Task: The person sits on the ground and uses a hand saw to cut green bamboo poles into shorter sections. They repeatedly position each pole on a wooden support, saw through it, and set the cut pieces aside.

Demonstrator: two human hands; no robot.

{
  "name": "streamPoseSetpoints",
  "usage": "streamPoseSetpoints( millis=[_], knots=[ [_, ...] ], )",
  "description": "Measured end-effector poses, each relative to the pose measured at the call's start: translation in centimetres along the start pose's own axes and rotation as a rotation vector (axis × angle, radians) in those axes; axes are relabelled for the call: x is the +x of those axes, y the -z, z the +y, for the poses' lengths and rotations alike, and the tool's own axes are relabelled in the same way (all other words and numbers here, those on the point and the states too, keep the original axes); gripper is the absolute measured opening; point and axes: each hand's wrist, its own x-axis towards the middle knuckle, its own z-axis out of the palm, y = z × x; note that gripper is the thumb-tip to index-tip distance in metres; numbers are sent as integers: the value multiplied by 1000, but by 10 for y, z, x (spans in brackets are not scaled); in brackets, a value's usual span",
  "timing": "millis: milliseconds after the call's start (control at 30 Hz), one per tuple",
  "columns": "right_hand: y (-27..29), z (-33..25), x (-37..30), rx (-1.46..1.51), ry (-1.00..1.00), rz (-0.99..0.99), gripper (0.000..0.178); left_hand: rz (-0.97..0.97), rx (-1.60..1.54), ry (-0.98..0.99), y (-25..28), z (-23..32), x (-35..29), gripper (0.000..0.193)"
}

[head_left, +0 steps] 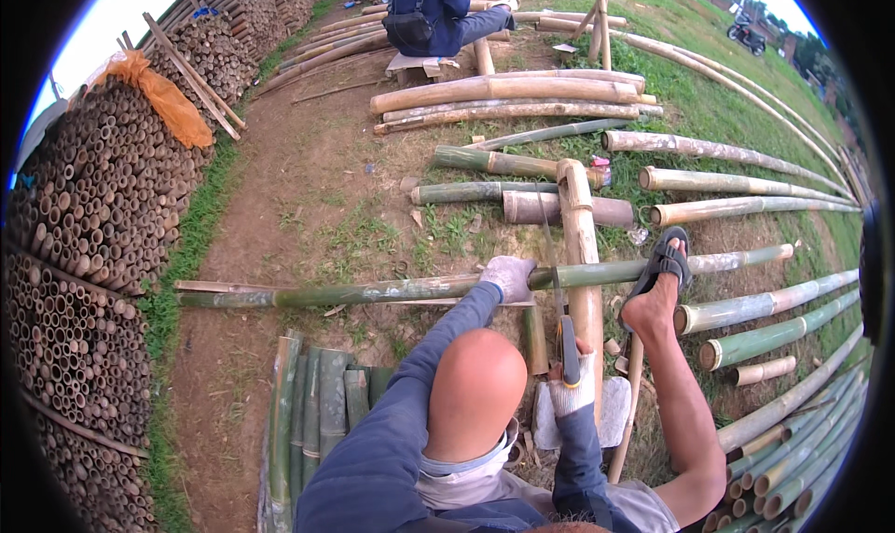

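A long green bamboo pole (373, 292) lies crosswise in front of me, resting against an upright-looking bamboo post (585, 318). My left hand (509, 278), in a pale glove, is closed around the pole just left of the post. In my gloved right hand (572, 384) is the handle of a hand saw (568, 351). Its narrow blade points away from me and crosses the pole between my left hand and the post. How deep the blade sits in the pole, I cannot tell. My sandalled right foot (664, 267) presses on the pole right of the post.
Short green bamboo pieces (333, 398) lie at lower left. Stacked cut bamboo (93, 174) lines the left side. Thick bamboo poles (755, 307) spread over the right, with more lying ahead. Farther off, a person in dark clothes (438, 15) sits with a black bag.
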Motion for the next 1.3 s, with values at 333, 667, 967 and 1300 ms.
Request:
streamPoseSetpoints(
  millis=[333,667,967,1300],
  knots=[
    [47,-49,-87,-146,16,36,51,24,44,17,-5,0,8,68],
    [37,-46,-70,-163,18,-44,67,-35,3,30,14,4,9,59],
    [45,-79,-84,-225,-84,16,64,11,55,43,-2,2,16,51],
    [26,-34,-64,-130,-42,29,66,-49,37,34,11,8,15,52]
  ],
)
